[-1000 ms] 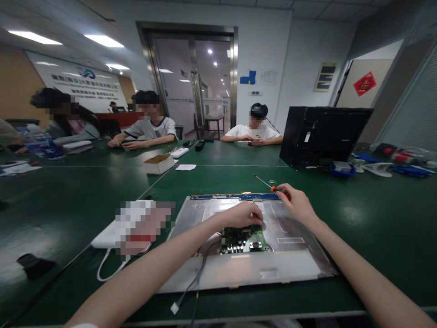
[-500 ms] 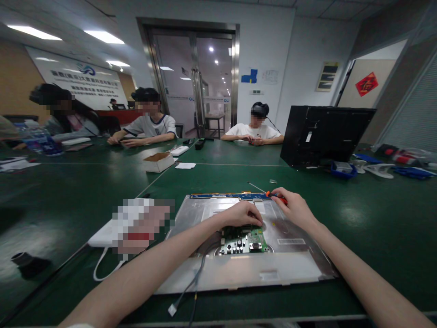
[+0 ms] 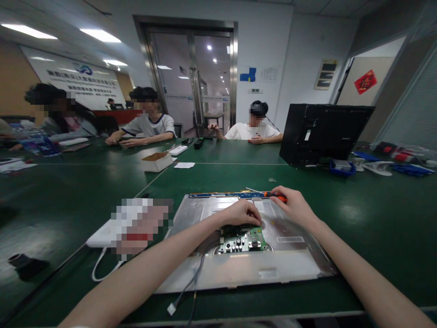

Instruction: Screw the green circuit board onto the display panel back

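Note:
A bare metal display panel [image 3: 297, 262] lies flat on the table in front of me. On its middle sits a green circuit board [image 3: 244, 239], with grey cables [image 3: 200, 273] running off toward the near edge. My left hand [image 3: 244, 213] is closed at the board's far right corner; its fingertips are pressed together and whatever they hold is too small to make out. My right hand [image 3: 290, 202] grips a screwdriver [image 3: 278, 197] by its orange and black handle. The thin shaft points left, over the blue circuit strip [image 3: 218, 196] along the panel's far edge.
Left of the panel is a white device [image 3: 102, 232] with a cable, partly blurred out. Farther off stand an open cardboard box [image 3: 157, 162] and a black monitor [image 3: 327, 134]. A black cap-like object [image 3: 27, 264] lies at the left. Several people sit across the table.
The screwdriver has turned slightly in my right hand, its shaft now lying flatter. My left hand stays at the board. One person across the table has raised a hand.

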### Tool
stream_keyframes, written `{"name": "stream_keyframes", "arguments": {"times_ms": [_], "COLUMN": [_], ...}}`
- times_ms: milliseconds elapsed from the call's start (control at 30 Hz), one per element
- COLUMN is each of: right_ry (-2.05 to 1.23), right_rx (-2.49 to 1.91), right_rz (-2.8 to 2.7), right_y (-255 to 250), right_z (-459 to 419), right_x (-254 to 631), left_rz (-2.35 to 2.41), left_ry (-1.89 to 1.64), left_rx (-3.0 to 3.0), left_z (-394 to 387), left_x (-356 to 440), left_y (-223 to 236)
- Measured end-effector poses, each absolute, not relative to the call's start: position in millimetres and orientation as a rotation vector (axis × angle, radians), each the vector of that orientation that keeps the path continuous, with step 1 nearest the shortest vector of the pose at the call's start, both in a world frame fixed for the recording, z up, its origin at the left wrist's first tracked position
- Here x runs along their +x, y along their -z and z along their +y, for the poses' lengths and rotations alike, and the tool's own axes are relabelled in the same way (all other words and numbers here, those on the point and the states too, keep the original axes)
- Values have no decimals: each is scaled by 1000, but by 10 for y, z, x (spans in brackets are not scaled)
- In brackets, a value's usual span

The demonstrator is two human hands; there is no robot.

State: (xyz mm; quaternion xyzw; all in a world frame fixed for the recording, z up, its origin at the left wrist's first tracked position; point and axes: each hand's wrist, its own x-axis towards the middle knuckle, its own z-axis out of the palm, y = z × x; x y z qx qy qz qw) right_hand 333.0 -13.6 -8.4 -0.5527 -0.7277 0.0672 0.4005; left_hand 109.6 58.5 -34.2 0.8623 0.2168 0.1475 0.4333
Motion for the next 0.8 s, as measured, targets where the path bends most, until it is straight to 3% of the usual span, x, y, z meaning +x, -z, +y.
{"name": "stream_keyframes", "arguments": {"times_ms": [467,600,800], "right_ry": [-461,-360,41], "right_rx": [-1047,-1049,-1160], "right_rz": [-1263,-1276,-1579], "right_y": [-356,-281,-28], "right_z": [35,-28,-261], "right_x": [3169,3046,2982], "left_rz": [517,487,509], "left_ry": [-348,-320,-299], "left_rx": [2119,2114,2098], "left_z": [594,606,607], "left_x": [1043,1027,1038], "left_y": [316,304,318]}}
